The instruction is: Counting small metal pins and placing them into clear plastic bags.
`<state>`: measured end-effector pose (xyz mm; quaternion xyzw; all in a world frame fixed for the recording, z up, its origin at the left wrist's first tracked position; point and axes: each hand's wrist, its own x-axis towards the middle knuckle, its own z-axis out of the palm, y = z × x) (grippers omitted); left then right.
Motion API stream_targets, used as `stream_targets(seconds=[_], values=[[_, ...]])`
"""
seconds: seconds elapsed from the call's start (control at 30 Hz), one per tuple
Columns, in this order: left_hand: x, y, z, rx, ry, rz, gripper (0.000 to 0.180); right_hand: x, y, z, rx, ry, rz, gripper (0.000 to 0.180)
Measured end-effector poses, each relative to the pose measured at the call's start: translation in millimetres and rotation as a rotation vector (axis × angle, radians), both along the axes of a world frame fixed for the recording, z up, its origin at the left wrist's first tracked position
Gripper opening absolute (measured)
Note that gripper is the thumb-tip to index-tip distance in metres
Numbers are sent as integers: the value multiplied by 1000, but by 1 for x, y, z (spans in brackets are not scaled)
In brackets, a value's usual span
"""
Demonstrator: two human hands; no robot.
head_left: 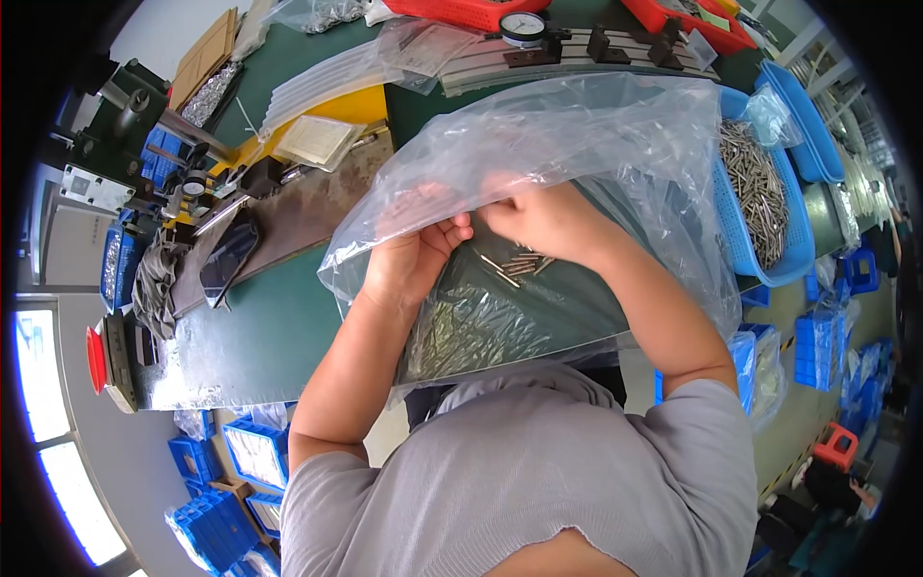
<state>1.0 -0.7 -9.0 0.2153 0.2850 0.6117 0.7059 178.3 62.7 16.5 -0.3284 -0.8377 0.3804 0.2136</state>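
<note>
A large clear plastic bag (615,125) spreads over the middle of the green table, and both my hands reach in under its upper sheet. My left hand (415,252) has its fingers curled, palm partly turned up. Close beside it, my right hand (540,223) is closed, knuckles up, its fingertips pointing toward the left hand. Whatever the fingers hold is hidden by the plastic and the hands. Just below the right hand lie several small metal pins (517,264), loose on the plastic. The bag's near part is crumpled at the table's front edge.
At right, a blue basket (796,236) holds many metal pins. A dial gauge (523,30) stands on rails at the back beside red trays (461,10). A dark phone (231,254), a grey cloth (158,279) and a gauge stand (130,115) are at left.
</note>
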Motion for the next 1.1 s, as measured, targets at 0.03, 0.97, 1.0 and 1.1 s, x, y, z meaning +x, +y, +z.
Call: stream_targets(seconds=[0.03,0.97,1.0,1.1], values=[[1,0,0,-22,15,12,20,5,1,10,-151,124,-47,9],[3,0,0,-41,40,18,18,18,18,2,-882,674,-61,16],[4,2,2,-19,14,24,18,23,34,-4,-1158,875,140,19],[0,0,0,-2,-14,50,18,8,15,13,-1250,890,-94,15]])
